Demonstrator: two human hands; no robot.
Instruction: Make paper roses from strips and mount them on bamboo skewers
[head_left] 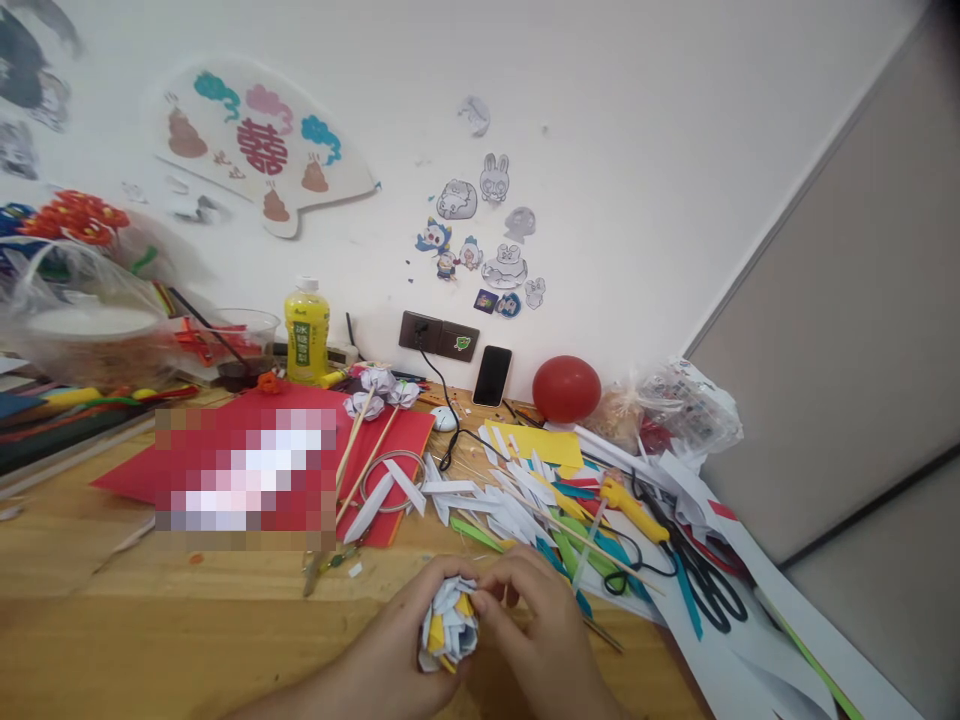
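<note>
A small bundle of folded white and yellow paper (452, 625) is held low in the head view, over the front of the wooden table. My left hand (401, 635) is wrapped round its left side. From the right, my right hand (529, 625) touches the bundle's edge with thumb and forefinger pinched at a yellow piece. Whether a separate piece lies between those fingertips is too small to tell. The underside of the bundle is hidden by my left hand.
Behind my hands lie folded white paper strips (457, 490) and red sheets (300, 400) with paper flowers on sticks (364, 430). To the right are a yellow glue gun (634, 508) and black-handled scissors (709, 580). Farther back stand a yellow bottle (306, 335), a phone (493, 376) and a red balloon (566, 389).
</note>
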